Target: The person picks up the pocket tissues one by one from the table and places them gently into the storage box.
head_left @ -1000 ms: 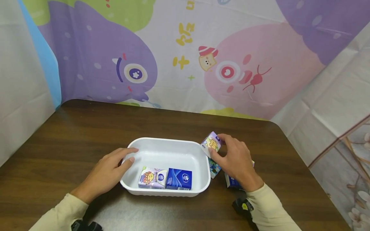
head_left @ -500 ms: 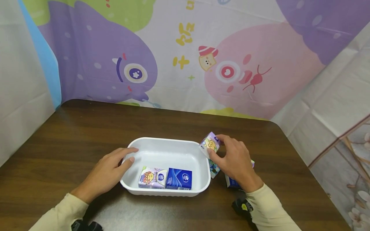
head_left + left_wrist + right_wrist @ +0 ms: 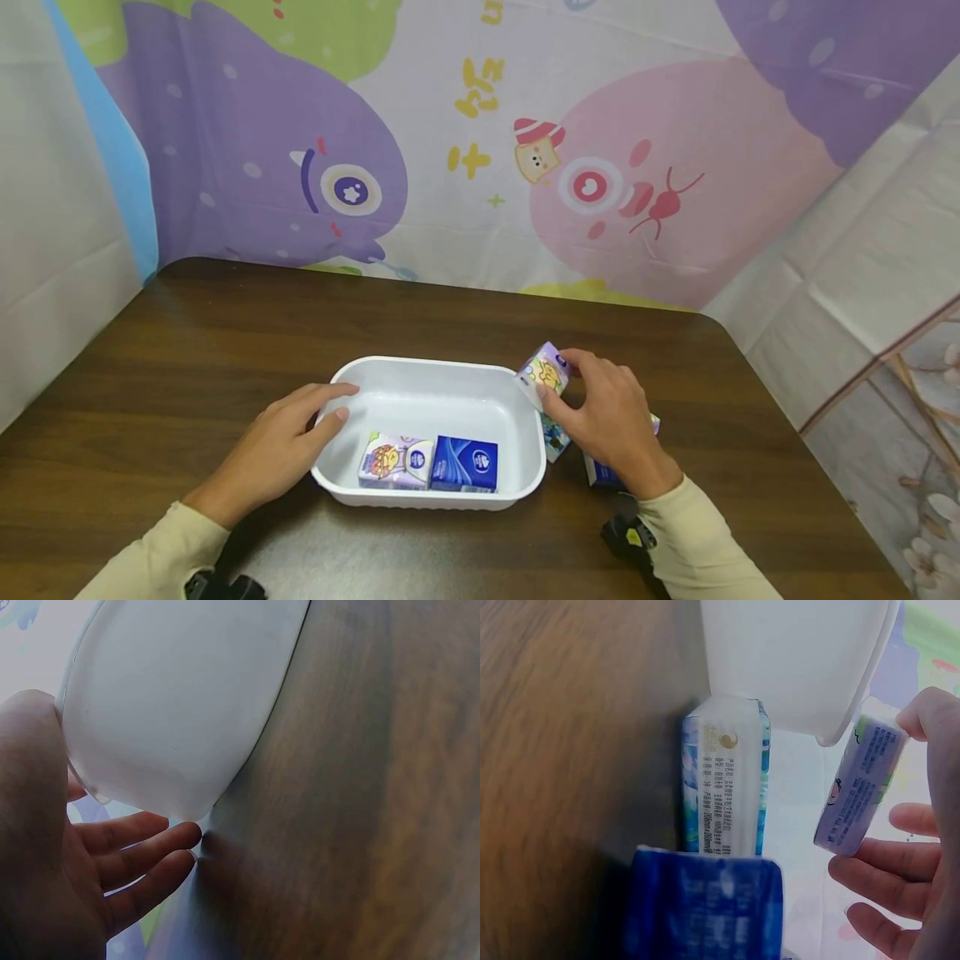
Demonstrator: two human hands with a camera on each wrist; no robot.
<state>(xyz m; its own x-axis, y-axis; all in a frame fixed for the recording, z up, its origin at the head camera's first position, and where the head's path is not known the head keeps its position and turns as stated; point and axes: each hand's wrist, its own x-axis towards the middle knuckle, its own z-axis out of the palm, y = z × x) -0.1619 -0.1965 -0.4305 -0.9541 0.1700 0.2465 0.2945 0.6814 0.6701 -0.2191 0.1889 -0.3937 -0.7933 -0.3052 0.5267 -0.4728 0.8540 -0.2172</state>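
My right hand (image 3: 611,417) pinches a small purple and white tissue pack (image 3: 546,371) between thumb and fingers, tilted over the right rim of a white plastic basin (image 3: 435,410). In the right wrist view this pack (image 3: 861,780) shows its printed narrow side. At the basin's left end, my left hand (image 3: 281,442) has its thumb and index finger over the rim; the left wrist view shows the other fingers (image 3: 150,851) loosely bent beside the outer wall. Inside the basin, along the near side, lie a cartoon tissue pack (image 3: 395,461) and a blue tissue pack (image 3: 465,464).
Right of the basin, a green-blue tissue pack (image 3: 555,440) and a dark blue one (image 3: 600,473) lie partly under my right hand. A purple-green edge (image 3: 656,425) shows behind that hand. A printed cartoon cloth (image 3: 465,225) hangs behind the brown table (image 3: 247,325).
The held tissue pack and my right hand have shifted very slightly left over the basin's rim. My left hand and the packs in the basin have stayed in place.
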